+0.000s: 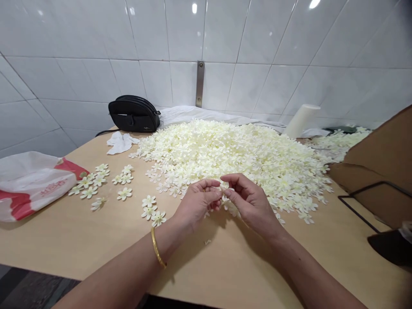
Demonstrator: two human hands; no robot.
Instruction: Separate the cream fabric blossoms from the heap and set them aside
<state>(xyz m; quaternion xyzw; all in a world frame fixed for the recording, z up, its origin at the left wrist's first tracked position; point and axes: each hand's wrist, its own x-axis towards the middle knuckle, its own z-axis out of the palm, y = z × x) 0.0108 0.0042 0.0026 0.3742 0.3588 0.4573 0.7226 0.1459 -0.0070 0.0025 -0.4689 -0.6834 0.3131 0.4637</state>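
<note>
My left hand (200,201), with a gold bangle on its wrist, is closed in a pinch in front of a large heap of cream artificial flowers (222,148). Facing it, my right hand (251,204) is also closed, thumb and forefinger together. Between the two sets of fingertips is a small artificial flower (227,189), mostly covered by the fingers. To the left of my left hand lie a few loose flowers (149,212) with green-yellow centres. A tiny pale scrap (207,242) rests on the table below my hands.
More flowers (93,180) lie left on the wooden table (106,244), beside a red-and-white plastic bag (35,184). Behind are a black pouch (134,115), crumpled tissue (120,142) and a tilted white cylinder (301,121). Cardboard (380,167) and a black metal frame (360,214) stand right.
</note>
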